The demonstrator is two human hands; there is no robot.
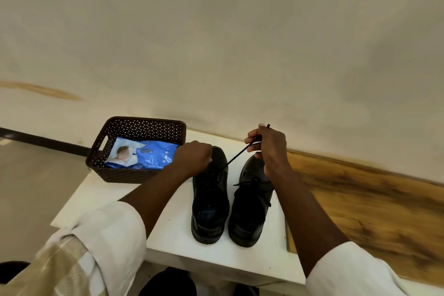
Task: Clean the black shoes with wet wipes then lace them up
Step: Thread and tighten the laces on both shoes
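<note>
Both forearms reach forward, bare from the rolled white sleeves (115, 230) down to the wrists. The left hand (192, 157) lies palm down with its knuckles up, its fingers curled over the front of the left shoe (210, 199); what they hold is hidden beneath the hand. The right hand (268, 145) is raised higher and further out, wrist bent, its fingers (252, 138) curled and pinching a black lace (236, 156), which runs taut from that hand down toward the left hand. The two hands are near each other but apart
</note>
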